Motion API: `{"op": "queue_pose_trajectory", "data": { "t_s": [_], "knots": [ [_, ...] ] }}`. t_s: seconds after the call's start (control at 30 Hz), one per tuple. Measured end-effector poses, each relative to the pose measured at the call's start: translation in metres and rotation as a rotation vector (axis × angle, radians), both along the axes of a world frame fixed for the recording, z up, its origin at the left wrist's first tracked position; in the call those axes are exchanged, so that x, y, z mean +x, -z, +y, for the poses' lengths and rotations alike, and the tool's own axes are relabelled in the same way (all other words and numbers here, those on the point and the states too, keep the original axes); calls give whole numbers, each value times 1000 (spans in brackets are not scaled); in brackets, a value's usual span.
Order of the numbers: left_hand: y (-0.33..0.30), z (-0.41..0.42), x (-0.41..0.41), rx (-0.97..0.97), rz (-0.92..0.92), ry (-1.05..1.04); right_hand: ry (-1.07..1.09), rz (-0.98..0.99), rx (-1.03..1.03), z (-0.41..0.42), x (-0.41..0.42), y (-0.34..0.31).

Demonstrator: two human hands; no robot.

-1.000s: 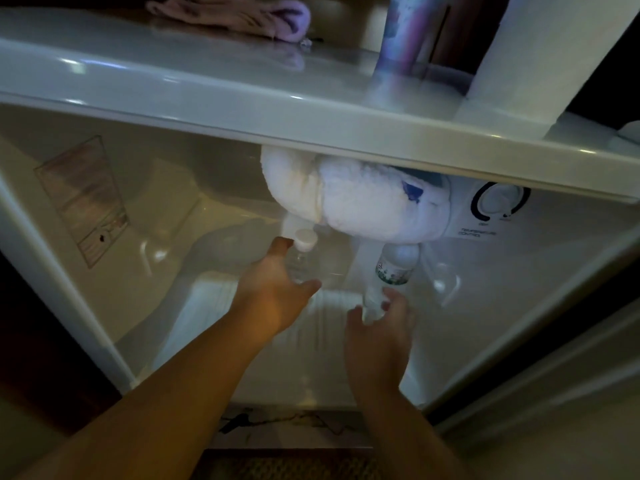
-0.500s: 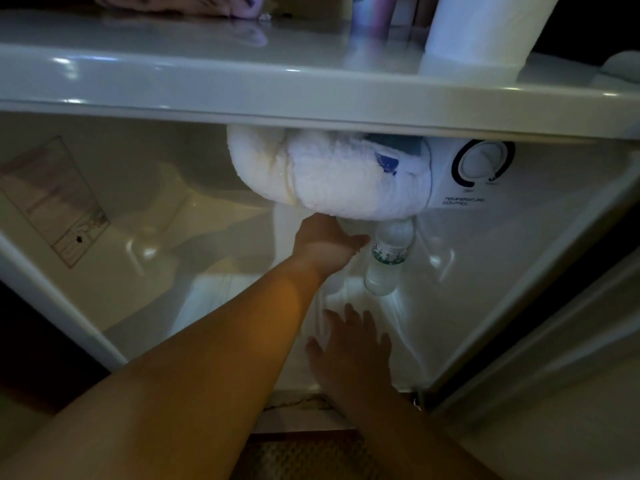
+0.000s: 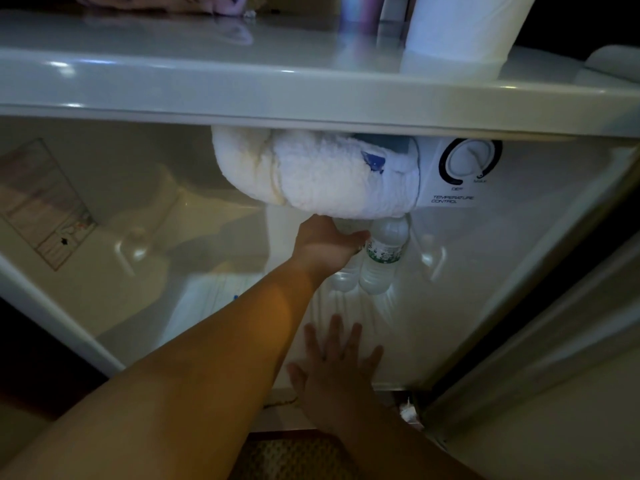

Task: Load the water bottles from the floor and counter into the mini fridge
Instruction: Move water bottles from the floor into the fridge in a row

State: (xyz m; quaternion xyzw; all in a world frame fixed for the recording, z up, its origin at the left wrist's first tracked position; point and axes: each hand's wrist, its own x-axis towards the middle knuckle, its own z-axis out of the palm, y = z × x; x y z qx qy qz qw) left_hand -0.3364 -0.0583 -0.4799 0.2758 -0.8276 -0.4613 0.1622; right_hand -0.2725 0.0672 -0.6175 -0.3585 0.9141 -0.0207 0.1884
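Two water bottles stand side by side at the back of the mini fridge (image 3: 519, 271) floor: the right bottle (image 3: 382, 258) wears a green-and-white label too blurred to read, and the left bottle (image 3: 346, 275) sits inside the left hand (image 3: 323, 242), whose grip is clamped on its upper part. The right hand (image 3: 334, 368) lies near the fridge's front edge, well apart from both, fingers spread and empty. Above, under a frosted freezer box (image 3: 311, 178), one dial (image 3: 469, 161) reads "TEMPERATURE CONTROL".

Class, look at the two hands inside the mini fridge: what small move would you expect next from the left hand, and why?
Probably the left hand lets go and draws back. Its grip is around a second bottle, already standing on the fridge floor beside the labelled bottle, under the frost block. The right hand lies flat and empty near the front.
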Motion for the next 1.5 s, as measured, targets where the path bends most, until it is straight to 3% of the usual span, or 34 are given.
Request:
{"op": "queue_pose_trajectory", "data": {
  "t_s": [0.33,0.53,0.7,0.8,0.87,0.97,1.03,1.13,1.23,1.33,1.5],
  "knots": [
    [-2,-2,13,55,-49,115,-29,-25,62,-1,-1,-4],
    [3,0,21,71,25,115,-43,-10,130,-5,-1,-4],
    [-6,1,44,-40,-70,64,-24,-42,160,-10,-2,-21],
    [-13,3,92,-102,-87,20,-53,-72,177,-25,10,-49],
    [-18,4,144,-154,-37,19,-150,-80,66,-37,23,-72],
    [-27,0,229,-290,-28,17,-429,-242,-95,-56,50,-107],
    [-34,-10,284,-376,-16,14,-586,-359,-89,-68,76,-123],
    [-38,-33,369,-538,-3,-21,-744,-381,-45,-86,120,-133],
    [-38,-46,455,-690,-134,-79,-961,-381,135,-106,171,-134],
    [-33,-48,528,-708,-335,-132,-1146,-345,274,-124,230,-135],
    [-10,-37,603,-388,-781,-418,-1219,-379,286,-146,311,-99]
  ]
}}
